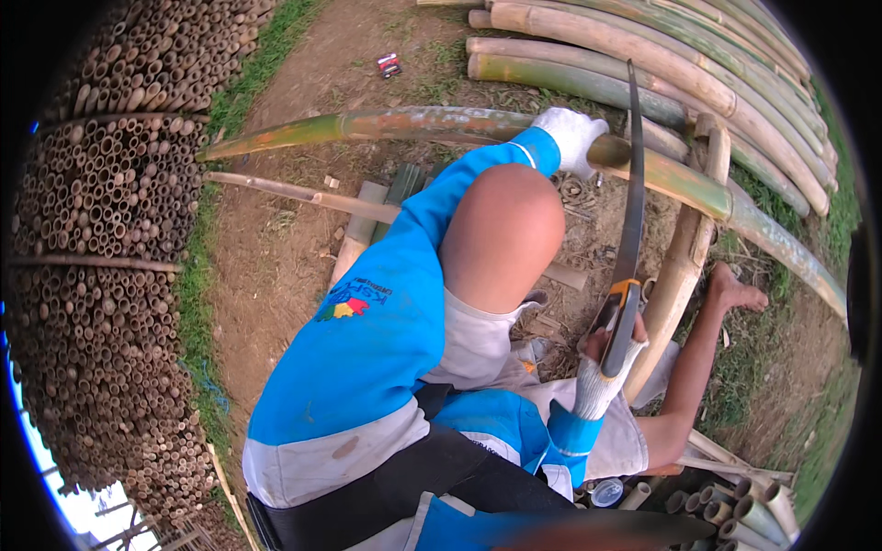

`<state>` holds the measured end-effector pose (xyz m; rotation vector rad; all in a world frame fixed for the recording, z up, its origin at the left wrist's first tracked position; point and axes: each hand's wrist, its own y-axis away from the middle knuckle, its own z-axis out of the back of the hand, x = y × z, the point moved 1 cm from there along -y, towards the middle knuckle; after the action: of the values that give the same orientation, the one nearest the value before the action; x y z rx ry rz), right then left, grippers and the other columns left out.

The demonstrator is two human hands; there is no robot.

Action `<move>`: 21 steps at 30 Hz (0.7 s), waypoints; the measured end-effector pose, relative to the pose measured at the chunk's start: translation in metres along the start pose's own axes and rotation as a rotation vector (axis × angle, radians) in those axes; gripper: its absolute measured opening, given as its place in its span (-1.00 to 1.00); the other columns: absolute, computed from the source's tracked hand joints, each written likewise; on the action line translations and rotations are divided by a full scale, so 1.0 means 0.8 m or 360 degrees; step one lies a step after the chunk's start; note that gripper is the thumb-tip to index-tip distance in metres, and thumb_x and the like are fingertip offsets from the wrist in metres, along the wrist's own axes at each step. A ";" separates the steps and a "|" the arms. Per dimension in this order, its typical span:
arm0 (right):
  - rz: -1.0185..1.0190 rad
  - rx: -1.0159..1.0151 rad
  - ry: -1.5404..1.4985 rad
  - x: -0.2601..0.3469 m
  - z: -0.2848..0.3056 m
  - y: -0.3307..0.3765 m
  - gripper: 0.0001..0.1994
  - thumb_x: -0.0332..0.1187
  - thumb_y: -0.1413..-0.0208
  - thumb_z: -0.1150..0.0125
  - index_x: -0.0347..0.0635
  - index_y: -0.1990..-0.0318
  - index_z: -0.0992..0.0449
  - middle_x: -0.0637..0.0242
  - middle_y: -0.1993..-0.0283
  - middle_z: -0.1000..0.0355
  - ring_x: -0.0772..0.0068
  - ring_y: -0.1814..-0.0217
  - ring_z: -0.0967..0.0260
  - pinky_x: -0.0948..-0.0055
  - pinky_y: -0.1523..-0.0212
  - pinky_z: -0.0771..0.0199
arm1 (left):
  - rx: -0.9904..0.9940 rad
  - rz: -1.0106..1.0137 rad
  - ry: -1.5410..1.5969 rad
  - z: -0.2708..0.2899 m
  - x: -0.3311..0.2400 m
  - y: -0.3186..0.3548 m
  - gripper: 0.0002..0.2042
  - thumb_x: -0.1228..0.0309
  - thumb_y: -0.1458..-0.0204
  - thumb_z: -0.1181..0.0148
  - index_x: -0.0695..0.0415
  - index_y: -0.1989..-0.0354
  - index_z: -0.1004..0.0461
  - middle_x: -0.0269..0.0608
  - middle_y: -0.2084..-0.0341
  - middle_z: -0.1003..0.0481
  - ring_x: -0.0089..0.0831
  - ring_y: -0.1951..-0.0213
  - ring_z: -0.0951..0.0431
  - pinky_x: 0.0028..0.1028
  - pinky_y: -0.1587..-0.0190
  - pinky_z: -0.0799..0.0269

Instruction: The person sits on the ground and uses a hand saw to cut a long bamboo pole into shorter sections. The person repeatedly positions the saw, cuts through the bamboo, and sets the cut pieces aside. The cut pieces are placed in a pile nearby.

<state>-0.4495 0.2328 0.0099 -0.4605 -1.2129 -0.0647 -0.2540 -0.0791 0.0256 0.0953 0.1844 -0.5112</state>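
A long green-brown bamboo pole (432, 121) runs across in front of me and bends down at the right. My left hand (568, 138), in a white knit glove, is closed over the pole just left of the saw. A hand saw (631, 216) with a long curved blade and an orange-and-black handle stands nearly upright in the picture, its blade crossing the pole. My right hand (606, 354), gloved with bare fingertips showing, is wrapped around the saw's handle. Whether the teeth have entered the bamboo, I cannot tell.
A bamboo support post (678, 266) holds up the pole to the right of the saw. Thick bamboo poles (597, 60) lie stacked at the far right. Bundled cut bamboo (110, 184) is piled along the left. Short tubes (753, 514) sit at lower right, near my bare foot (738, 289).
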 end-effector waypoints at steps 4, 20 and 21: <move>-0.0142 0.0267 -0.0327 -0.071 -0.072 -0.152 -0.49 -0.56 -0.33 -0.18 -0.30 -0.42 -0.31 0.10 -0.14 -0.40 0.28 -0.05 -0.43 0.25 -0.15 -0.49 | 0.0190 0.0026 0.0005 0.013 0.001 0.005 -0.30 -0.03 0.15 -0.59 -0.02 -0.19 -0.55 0.04 0.07 -0.71 0.09 0.02 -0.73 0.06 -0.06 -0.62; -0.0034 0.0188 0.0071 -0.003 -0.029 -0.074 -0.45 -0.55 -0.27 -0.23 -0.25 -0.41 -0.31 0.08 -0.20 -0.41 0.20 -0.19 -0.44 0.27 -0.24 -0.46 | 0.0134 0.0064 -0.0003 0.001 -0.003 -0.012 -0.34 -0.02 0.10 -0.50 -0.10 -0.21 -0.54 -0.01 0.03 -0.71 0.04 -0.01 -0.73 -0.02 -0.11 -0.65; 0.0184 0.0163 0.0180 -0.012 -0.052 -0.116 -0.45 -0.58 -0.25 -0.22 -0.26 -0.40 -0.32 0.11 -0.21 -0.40 0.24 -0.18 -0.40 0.28 -0.28 -0.43 | 0.0107 0.0031 0.0009 0.003 -0.006 -0.009 -0.35 -0.01 0.10 -0.50 -0.09 -0.20 -0.54 0.00 0.03 -0.71 0.05 -0.01 -0.73 -0.01 -0.11 -0.65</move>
<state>-0.4433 0.1311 0.0185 -0.4309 -1.0713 0.0693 -0.2613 -0.0830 0.0284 0.1642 0.1717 -0.4980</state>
